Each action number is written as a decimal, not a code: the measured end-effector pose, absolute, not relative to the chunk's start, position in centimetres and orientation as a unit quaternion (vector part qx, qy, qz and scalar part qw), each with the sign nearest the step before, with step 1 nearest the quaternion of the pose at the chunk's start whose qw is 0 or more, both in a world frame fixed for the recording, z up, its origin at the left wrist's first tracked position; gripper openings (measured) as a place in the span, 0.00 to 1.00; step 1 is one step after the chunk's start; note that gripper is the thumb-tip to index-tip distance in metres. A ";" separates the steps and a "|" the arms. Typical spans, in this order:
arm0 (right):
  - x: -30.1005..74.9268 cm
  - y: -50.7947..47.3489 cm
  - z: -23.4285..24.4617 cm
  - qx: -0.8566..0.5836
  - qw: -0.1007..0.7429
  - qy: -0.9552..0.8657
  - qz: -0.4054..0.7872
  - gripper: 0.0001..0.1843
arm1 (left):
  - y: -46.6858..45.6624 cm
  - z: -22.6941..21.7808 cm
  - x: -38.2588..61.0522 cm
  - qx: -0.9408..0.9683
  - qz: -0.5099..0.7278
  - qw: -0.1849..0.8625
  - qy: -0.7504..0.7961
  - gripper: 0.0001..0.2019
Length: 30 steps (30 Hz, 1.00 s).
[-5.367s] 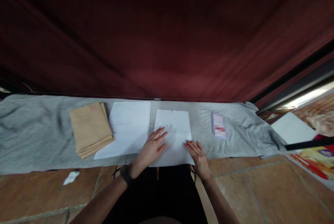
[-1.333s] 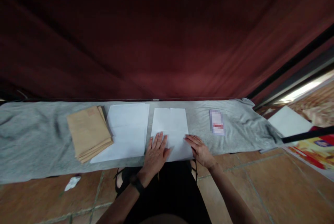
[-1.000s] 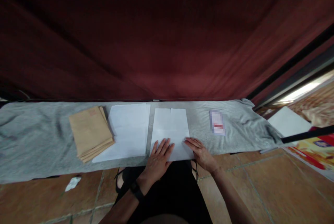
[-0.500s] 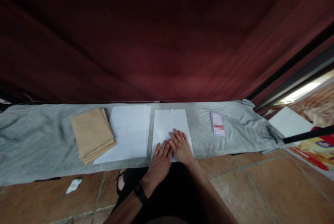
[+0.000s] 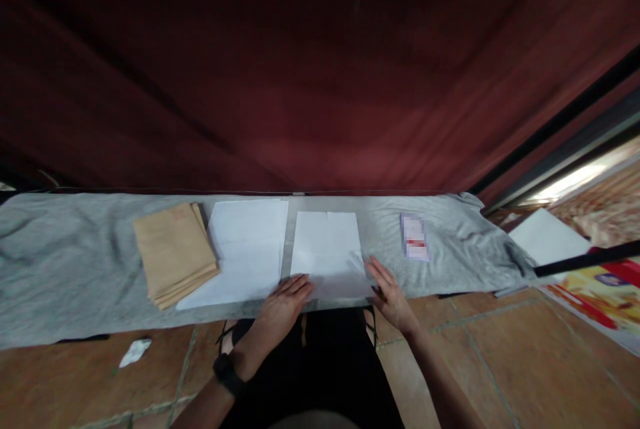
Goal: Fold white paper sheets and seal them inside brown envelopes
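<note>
From my end, the left fingers (image 5: 299,284) lie stretched out and slightly spread, with their tips pressed flat on the near left corner of a white sheet (image 5: 327,249). The left hand (image 5: 280,301) is flat and open, gripping nothing. The right fingers (image 5: 376,270) are also extended, running along the sheet's near right corner. The right hand (image 5: 391,294) looks flat too, and I see no pinch on the paper.

The sheet between them is a matte white rectangle. It has a short seam at the middle of its far edge and a faint crease across it, and its near edge is lifted a little. It sits at the centre of the near half of a grey cloth (image 5: 75,262), which is soft, wrinkled and laid out as a long strip.

A black band (image 5: 226,370) circles the left wrist. Just left of the sheet lies a larger stack of white paper (image 5: 247,249), smooth and square-cornered. Beyond that is a fanned pile of flat tan envelopes (image 5: 173,252). To the right, apart from the sheet, sits a small pale card (image 5: 415,237), too blurred for me to read.

The floor (image 5: 475,362) is terracotta tile with a crumpled white scrap (image 5: 131,353) on it. A dark red curtain (image 5: 320,82) hangs in heavy folds behind.
</note>
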State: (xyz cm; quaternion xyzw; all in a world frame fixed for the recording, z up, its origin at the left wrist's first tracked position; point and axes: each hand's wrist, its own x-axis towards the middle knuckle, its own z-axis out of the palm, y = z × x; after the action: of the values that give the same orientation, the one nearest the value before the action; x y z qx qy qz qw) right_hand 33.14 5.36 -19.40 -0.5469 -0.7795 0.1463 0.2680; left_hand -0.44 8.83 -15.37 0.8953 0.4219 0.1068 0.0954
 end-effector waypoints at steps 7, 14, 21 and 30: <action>32.0 4.7 -19.4 -0.509 0.268 -0.795 0.192 0.27 | 7.4 -15.4 -1.0 0.889 0.114 0.137 0.421 0.22; 32.0 5.9 -18.3 -0.540 0.318 -0.743 0.238 0.14 | 9.8 -15.8 -2.6 0.801 0.185 0.258 0.507 0.13; 31.0 8.4 -18.0 -0.610 0.354 -0.653 0.275 0.20 | 12.6 -14.8 -0.8 0.684 0.253 0.341 0.593 0.18; 29.7 11.2 -18.0 -0.736 0.258 -0.589 0.210 0.24 | 15.7 -16.2 0.3 0.663 0.287 0.303 0.622 0.20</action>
State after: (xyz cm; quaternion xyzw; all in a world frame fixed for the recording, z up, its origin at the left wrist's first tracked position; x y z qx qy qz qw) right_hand 29.71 11.17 -18.03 -0.7363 -0.5893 0.2103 0.2577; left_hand 0.30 15.70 -16.21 0.6626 0.6218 0.2871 0.3031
